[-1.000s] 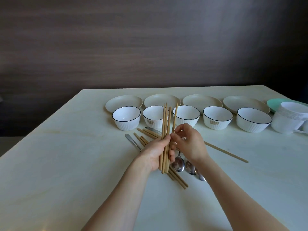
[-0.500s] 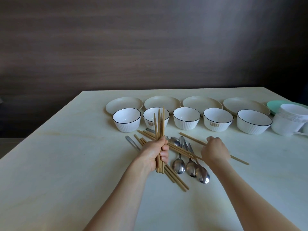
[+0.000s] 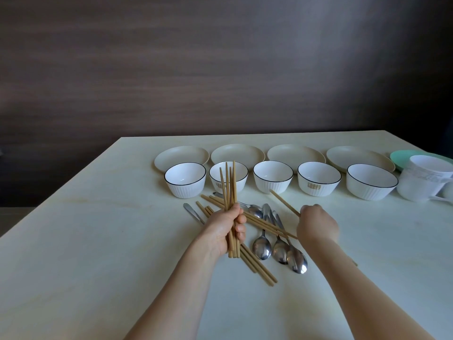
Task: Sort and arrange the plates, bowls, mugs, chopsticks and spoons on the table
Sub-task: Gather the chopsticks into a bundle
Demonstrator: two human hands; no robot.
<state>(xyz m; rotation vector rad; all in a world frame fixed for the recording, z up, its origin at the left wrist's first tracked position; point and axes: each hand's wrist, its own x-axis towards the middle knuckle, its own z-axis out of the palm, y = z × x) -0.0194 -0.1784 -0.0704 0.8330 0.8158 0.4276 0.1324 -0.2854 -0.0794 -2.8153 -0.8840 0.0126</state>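
Left hand (image 3: pixel 224 229): fingers curled round an upright chopstick bundle (image 3: pixel 229 190), unchanged from half a second earlier. Right hand (image 3: pixel 316 225): fingers closed on a single chopstick (image 3: pixel 284 202), now raised off the table (image 3: pixel 98 241), tip slanting toward the bowls (image 3: pixel 272 179). Loose chopsticks (image 3: pixel 257 266) and spoons (image 3: pixel 279 249) lie between the hands.

A pale marbled table (image 3: pixel 73 241) stands before a dark wood-grain wall (image 3: pixel 220 69).

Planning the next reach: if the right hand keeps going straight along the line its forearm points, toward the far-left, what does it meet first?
Probably the spoon handles and loose chopsticks just beyond the right hand, which holds a single chopstick; height above them is unclear.
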